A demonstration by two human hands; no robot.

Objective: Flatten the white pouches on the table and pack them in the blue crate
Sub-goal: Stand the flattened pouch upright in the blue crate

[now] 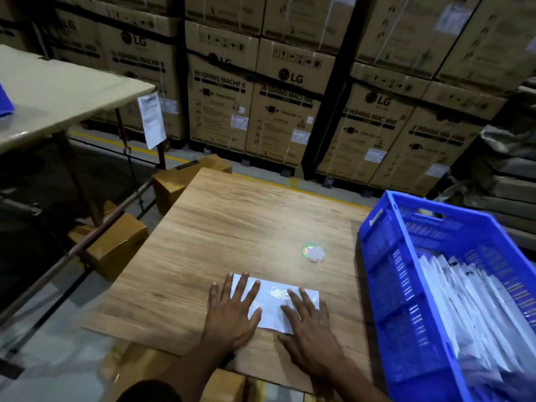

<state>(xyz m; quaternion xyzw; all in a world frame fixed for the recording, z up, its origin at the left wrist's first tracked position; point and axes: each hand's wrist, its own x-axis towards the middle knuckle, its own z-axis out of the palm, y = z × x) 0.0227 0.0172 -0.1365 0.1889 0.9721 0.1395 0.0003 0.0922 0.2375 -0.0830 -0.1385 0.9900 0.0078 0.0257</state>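
White pouch (274,303) under 2 flat hands

Stacked washing-machine cartons (278,105) are seen lining a dim warehouse, fronted by a yellow-striped concrete floor (179,158); a cloth-covered side table (58,94) and brown boxes (116,245) are placed nearby.

A pouch (275,307) lies flat on the near part of the table (232,221). The left hand (232,311) rests on its left end, the right hand (310,332) on its right end. Behind the pouch, toward the right, sits a small round item (312,252), perhaps a tape roll. The crate (385,285) stands at the table's right edge, with pouches stacked (470,309) inside it. Washing machine cartons (284,105) stand behind the table. A second table (58,94) stands to the left, with small boxes (116,245) on the floor between the two tables.
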